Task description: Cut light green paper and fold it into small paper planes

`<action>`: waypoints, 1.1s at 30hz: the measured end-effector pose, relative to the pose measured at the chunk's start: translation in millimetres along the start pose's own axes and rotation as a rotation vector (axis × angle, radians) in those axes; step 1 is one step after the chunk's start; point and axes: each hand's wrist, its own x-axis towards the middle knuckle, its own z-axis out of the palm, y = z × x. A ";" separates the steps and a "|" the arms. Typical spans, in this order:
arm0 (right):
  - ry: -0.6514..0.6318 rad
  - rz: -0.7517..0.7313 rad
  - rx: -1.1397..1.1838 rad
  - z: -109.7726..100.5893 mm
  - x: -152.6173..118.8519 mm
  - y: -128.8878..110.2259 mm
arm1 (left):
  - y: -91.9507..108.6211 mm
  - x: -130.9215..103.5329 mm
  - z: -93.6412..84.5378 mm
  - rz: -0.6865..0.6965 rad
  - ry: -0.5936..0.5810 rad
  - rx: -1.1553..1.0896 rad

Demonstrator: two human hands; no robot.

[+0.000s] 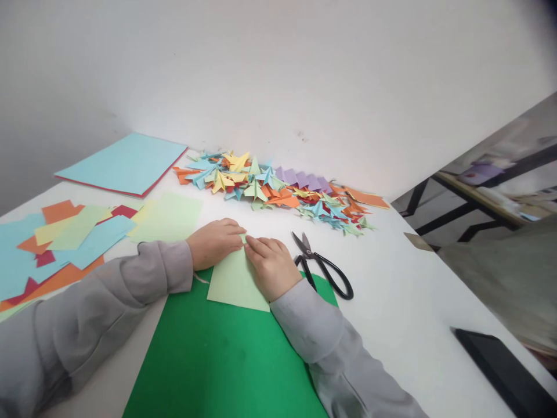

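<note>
Pale green paper is lying at the centre of the clock, resting on a larger dark green sheet that is spreading toward six, with the wall standing at twelve. Left hand is reaching in from nine, its fingers held together at the paper's far edge; right hand is coming from four, its fingers bending down onto the same edge. Whether either one is pinching or merely pressing, I cannot tell. Scissors are lying just beside the right hand, between two and three, their blades pointing to eleven. Folded paper planes are heaping up around twelve and one. Loose paper pieces are scattering over the bench toward nine, and a blue sheet is lying at half past ten.
</note>
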 end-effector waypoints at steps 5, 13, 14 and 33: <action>-0.009 -0.003 0.002 -0.2 0.5 -0.1 | -0.5 -2.3 0.7 -0.063 0.038 0.029; 0.003 0.006 0.011 2.2 -0.5 0.7 | -1.2 -0.4 2.5 0.005 -0.039 0.026; 0.004 0.004 0.011 2.1 -0.5 0.7 | -1.1 -0.5 2.9 0.016 -0.049 0.038; 0.005 -0.003 0.002 -1.6 0.6 -0.7 | 3.6 -0.4 -1.9 -0.071 -0.095 -0.026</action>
